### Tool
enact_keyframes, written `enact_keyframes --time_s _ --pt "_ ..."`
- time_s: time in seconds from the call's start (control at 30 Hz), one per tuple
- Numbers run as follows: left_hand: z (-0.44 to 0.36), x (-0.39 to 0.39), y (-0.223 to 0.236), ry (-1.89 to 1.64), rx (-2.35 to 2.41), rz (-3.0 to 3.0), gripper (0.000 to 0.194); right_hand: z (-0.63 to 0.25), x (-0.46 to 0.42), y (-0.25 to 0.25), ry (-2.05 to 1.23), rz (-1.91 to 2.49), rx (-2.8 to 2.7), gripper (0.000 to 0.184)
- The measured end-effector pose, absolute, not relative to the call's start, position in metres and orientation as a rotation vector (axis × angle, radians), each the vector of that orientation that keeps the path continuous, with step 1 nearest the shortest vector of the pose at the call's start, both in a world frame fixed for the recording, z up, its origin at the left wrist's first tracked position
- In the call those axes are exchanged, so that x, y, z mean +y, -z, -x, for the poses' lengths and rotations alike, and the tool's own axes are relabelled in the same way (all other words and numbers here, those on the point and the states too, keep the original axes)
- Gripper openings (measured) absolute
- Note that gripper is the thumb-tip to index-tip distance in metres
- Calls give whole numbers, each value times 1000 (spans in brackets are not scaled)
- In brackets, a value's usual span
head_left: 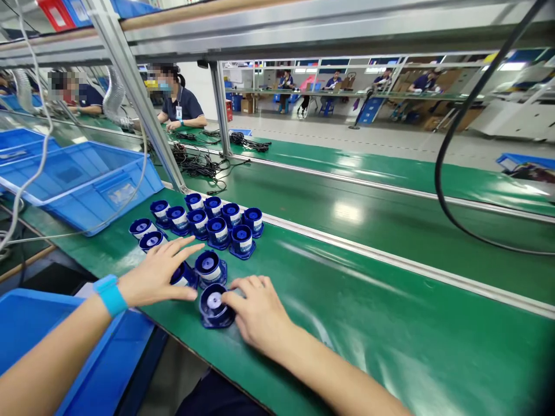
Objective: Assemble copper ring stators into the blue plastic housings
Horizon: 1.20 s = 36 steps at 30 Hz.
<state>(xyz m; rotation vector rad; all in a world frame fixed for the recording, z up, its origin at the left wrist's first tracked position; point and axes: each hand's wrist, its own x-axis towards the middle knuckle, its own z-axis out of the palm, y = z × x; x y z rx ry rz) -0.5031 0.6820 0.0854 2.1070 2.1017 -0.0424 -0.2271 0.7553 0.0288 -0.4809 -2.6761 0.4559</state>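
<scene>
Near the table's front edge stands a dark blue round plastic housing (215,306) with a flanged base and a pale centre. My right hand (262,315) has its thumb and fingers closed on the right side of its rim. My left hand (156,271), with a blue band at the wrist, is open, its fingers spread. It hovers over another blue housing (184,276), partly covering it. Just behind the held one is a labelled housing (210,267). Several more blue housings (217,232) with white labels stand upright in rows farther back.
The green table (347,312) has a metal rail (368,251) along its far side. Blue bins (99,185) stand at left, and a blue crate (87,346) sits below. Black cables (195,162) lie beyond the post (139,98). A co-worker (184,107) sits across; a black cable (442,173) hangs at right.
</scene>
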Motion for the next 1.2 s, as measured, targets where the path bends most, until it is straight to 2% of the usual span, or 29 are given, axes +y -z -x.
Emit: enact_keyframes --time_s 0.07,0.13,0.17,0.2,0.27,0.3,0.37,0.43,0.5,0.57,0.63,0.73,0.8,1.03,1.13,1.2 --pt "523 673 -88 39 1922 -2109 96 216 770 -38 -564 516 -2639 28" --pt "537 667 -86 15 1895 -2056 83 210 778 -46 -632 599 -2600 7" --pt "542 667 -84 9 1938 -2032 77 209 780 -49 -625 652 -2588 14" --pt "544 669 -81 9 1998 -2022 73 210 780 -50 -593 712 -2582 33" --pt "545 676 -79 13 2122 -2069 79 215 778 -50 -491 826 -2602 62" --pt "544 682 -79 7 2170 -2135 84 218 778 -49 -454 863 -2621 65" --pt "536 694 -82 2 2150 -2350 87 220 779 -48 -467 833 -2668 51" --pt "525 706 -84 25 1971 -2562 74 219 784 -49 -575 670 -2692 39" --pt "513 715 -81 41 1797 -2619 55 215 790 -49 -661 541 -2679 43" --pt "503 721 -73 -4 1830 -2529 47 212 796 -45 -675 589 -2643 49" --pt "498 723 -63 -68 2034 -2379 53 212 801 -38 -684 663 -2592 44" --pt "497 719 -52 -99 2384 -2242 72 218 806 -23 -787 594 -2538 31" --pt "503 712 -50 -117 2484 -2273 78 224 809 -15 -866 511 -2516 32" --pt "542 710 -38 -97 2163 -2569 75 251 816 1 -769 483 -2414 31" --pt "556 726 -33 -98 2100 -2599 87 262 818 10 -765 513 -2335 33" --pt "562 740 -32 -115 2087 -2619 98 266 819 16 -814 503 -2290 41"
